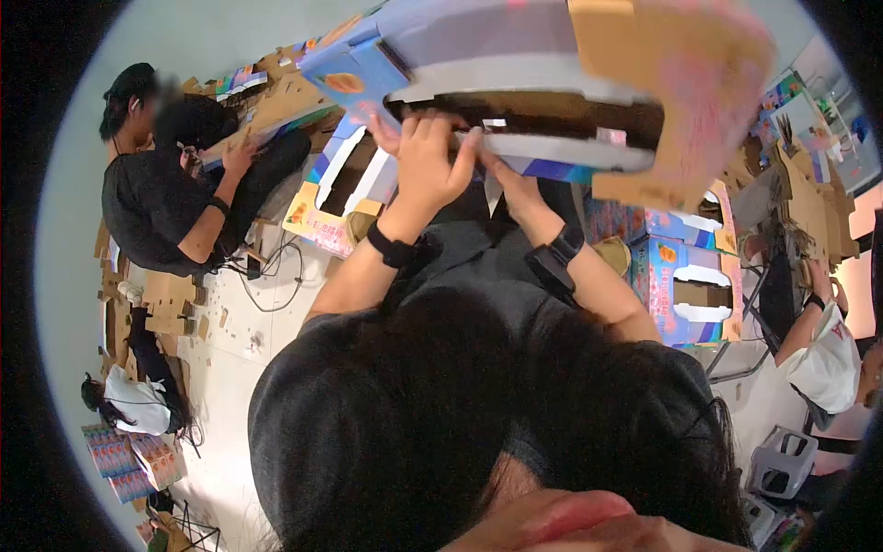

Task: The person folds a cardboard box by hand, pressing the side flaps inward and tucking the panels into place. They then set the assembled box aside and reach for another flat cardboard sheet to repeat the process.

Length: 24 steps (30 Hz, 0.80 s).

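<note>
**Big thin carton, likely light: grab by the folds, not the cutout**

Holding printed carton point(515, 41) at a tilt, upper centre to upper right of the frame. Looks like thin card, so probably light for its size. Expect fair stiffness along folds, bendy behaviour around the window point(561, 106) and at the tan flap point(644, 41). Could crease or tear at the white rim point(552, 150); maybe slightly slick on the printed face. Best to take hold of folded edges near both ends, well away from flap and window strip.

Got left grip point(428, 161) by the window's left end, fingers bent, thumb spread from them. Got right grip point(524, 195) just beside, at the near edge. Can't tell on either side whether clamped or only pressing.

Can't make out the right end, smeared by motion, or the dark inside. Cut off at top of the frame. Can't see underside, right fingertips or any support beneath.
</note>
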Tool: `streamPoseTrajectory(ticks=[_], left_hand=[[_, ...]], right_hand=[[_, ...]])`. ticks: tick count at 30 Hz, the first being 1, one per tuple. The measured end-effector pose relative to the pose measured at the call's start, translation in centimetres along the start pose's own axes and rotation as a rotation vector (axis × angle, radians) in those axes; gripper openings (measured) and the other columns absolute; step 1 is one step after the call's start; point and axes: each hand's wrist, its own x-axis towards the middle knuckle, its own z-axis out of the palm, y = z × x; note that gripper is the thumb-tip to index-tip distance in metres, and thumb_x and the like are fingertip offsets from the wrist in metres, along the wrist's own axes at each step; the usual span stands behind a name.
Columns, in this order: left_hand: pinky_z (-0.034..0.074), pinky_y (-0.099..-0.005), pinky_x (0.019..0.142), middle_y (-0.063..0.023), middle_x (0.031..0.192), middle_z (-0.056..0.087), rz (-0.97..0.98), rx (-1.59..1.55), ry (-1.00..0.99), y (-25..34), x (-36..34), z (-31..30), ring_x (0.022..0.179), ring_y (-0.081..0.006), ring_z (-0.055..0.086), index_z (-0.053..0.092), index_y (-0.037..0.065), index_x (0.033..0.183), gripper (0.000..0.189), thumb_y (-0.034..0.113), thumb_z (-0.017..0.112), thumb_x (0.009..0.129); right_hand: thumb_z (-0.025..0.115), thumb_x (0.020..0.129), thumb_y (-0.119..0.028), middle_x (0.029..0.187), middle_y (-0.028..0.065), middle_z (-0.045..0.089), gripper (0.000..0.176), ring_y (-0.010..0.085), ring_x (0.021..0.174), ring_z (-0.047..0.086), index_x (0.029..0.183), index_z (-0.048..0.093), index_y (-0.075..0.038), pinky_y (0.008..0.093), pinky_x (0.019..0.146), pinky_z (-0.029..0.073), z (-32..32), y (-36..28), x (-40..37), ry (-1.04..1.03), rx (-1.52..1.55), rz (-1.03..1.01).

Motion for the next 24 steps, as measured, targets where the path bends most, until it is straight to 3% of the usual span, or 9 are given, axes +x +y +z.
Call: streamPoseTrajectory(ticks=[2,4,7,12,16,17,18,20,24], left_hand=[[0.037,-0.0486,0.094,-0.0134,0.091,0.063,0.052,0.021,-0.017,-1.3,-0.8,1.6,0.095,-0.0355,0.055,0.065,0.005,0.092,0.026,0.030,0.065,0.084],[0.014,-0.0612,0.106,-0.0119,0.095,0.065,0.143,0.201,0.100,-1.4,-1.6,2.4,0.102,-0.0343,0.056,0.066,0.007,0.095,0.033,0.039,0.065,0.084],[-0.006,-0.0672,0.105,-0.0090,0.100,0.067,0.061,0.101,0.108,-1.2,-1.6,3.0,0.107,-0.0324,0.056,0.067,0.010,0.097,0.038,0.046,0.064,0.084],[0.003,-0.0631,0.106,-0.0081,0.090,0.062,-0.059,-0.087,0.006,-0.1,-0.6,3.2,0.105,-0.0305,0.054,0.067,0.010,0.088,0.027,0.037,0.065,0.086],[0.011,-0.0541,0.110,-0.0133,0.108,0.061,-0.025,-0.171,0.040,1.9,-0.5,1.3,0.110,-0.0330,0.051,0.064,0.006,0.108,0.031,0.028,0.065,0.085],[0.016,-0.0507,0.111,-0.0143,0.111,0.060,0.006,-0.119,0.095,3.0,-0.6,0.3,0.111,-0.0339,0.050,0.062,0.004,0.112,0.034,0.025,0.065,0.085],[0.001,-0.0520,0.113,-0.0113,0.122,0.056,0.018,-0.125,0.127,3.1,-1.4,0.1,0.119,-0.0300,0.048,0.056,0.006,0.123,0.046,0.028,0.065,0.083],[0.002,-0.0489,0.114,-0.0105,0.120,0.056,0.106,-0.144,0.181,3.1,-2.8,-0.7,0.118,-0.0289,0.048,0.057,0.006,0.119,0.047,0.031,0.067,0.081],[0.020,-0.0485,0.112,-0.0200,0.135,0.039,0.224,-0.163,0.355,-1.2,-4.3,-1.0,0.122,-0.0326,0.040,0.036,0.008,0.134,0.077,0.038,0.074,0.074]], right_hand=[[0.069,0.091,-0.017,0.119,0.0057,0.063,0.034,0.0167,0.110,0.059,0.121,0.062,-0.002,0.0319,0.095,0.048,-1.5,0.4,0.1,-0.160,-0.151,-0.135],[0.072,0.090,-0.017,0.120,0.0048,0.063,0.037,0.0167,0.111,0.058,0.123,0.062,-0.005,0.0321,0.097,0.046,-1.8,1.1,0.1,-0.058,-0.284,-0.308],[0.072,0.088,-0.014,0.119,0.0031,0.063,0.033,0.0161,0.110,0.059,0.119,0.063,-0.007,0.0315,0.097,0.046,-2.6,0.4,0.0,-0.035,-0.337,-0.286],[0.074,0.084,-0.010,0.112,0.0058,0.066,0.032,0.0168,0.104,0.062,0.114,0.065,-0.002,0.0320,0.092,0.049,-2.1,-2.1,0.0,-0.010,0.020,-0.257],[0.074,0.083,-0.006,0.109,0.0068,0.066,0.033,0.0174,0.102,0.062,0.115,0.064,-0.002,0.0322,0.091,0.049,-3.9,-2.4,0.1,0.068,0.005,-0.222],[0.074,0.082,-0.005,0.108,0.0071,0.066,0.034,0.0178,0.102,0.062,0.115,0.064,-0.002,0.0324,0.091,0.050,-4.4,-2.8,0.2,0.100,0.001,-0.214],[0.074,0.082,-0.004,0.108,0.0073,0.066,0.036,0.0181,0.102,0.062,0.115,0.063,-0.002,0.0326,0.091,0.050,-4.7,-3.0,0.4,0.129,-0.002,-0.204],[0.076,0.077,0.001,0.109,0.0089,0.065,0.042,0.0207,0.102,0.063,0.116,0.061,0.000,0.0333,0.091,0.051,-5.8,-3.2,0.8,0.108,0.126,-0.187],[0.073,0.075,0.006,0.109,0.0091,0.063,0.043,0.0226,0.101,0.064,0.115,0.058,0.002,0.0346,0.091,0.051,-10.4,-3.2,0.8,0.087,0.062,-0.046]])
